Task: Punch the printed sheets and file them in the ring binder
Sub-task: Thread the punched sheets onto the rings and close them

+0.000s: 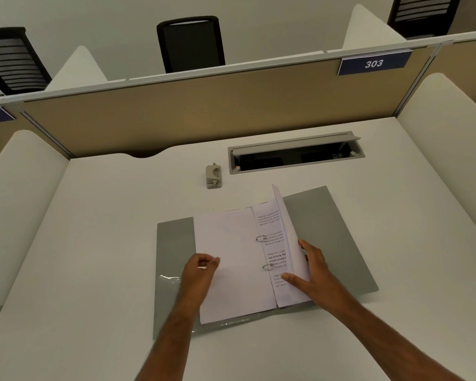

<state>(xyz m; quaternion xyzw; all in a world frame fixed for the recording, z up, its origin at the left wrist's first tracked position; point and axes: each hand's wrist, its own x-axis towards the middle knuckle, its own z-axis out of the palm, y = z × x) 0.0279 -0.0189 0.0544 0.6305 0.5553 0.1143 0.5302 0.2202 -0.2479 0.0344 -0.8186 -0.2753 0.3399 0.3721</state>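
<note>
Head view, the only 1 available: grey ring binder (327,229) lies open flat on the white worktop (94,243), both covers spread, near the front edge. Printed sheets (231,257) already sit on the 2 metal rings (261,238), so punching looks done and filing is the step in hand. Most of the stack lies turned to the left side, blank backs up. On the right, a raised sheet (286,232) stands steeply on edge, curling up from the rings, printed text visible on the page beneath it. Right hand (313,270) holds this raised sheet: thumb in front near its lower edge, fingers (304,244) wrapped behind, a light pinch rather than a full grip. Left hand (201,273) rests on the left stack near its outer edge, fingers (210,262) curled inward with the thumb close; cannot tell whether they pinch a sheet edge or merely press down. Hole punch (213,176) stands apart at the back of the worktop, just left of the open cable tray (294,154), untouched. Beyond: beige partition (204,111) with a blue plate reading 303 (374,63), black chairs behind. Judgement: task is late, sheets threaded, pages being turned or settled. Next move likely calls for laying the raised sheet down flat over the rings without tearing the holes, squaring the stack, then folding a cover over. Risk: paper catching at the ring gap.
</note>
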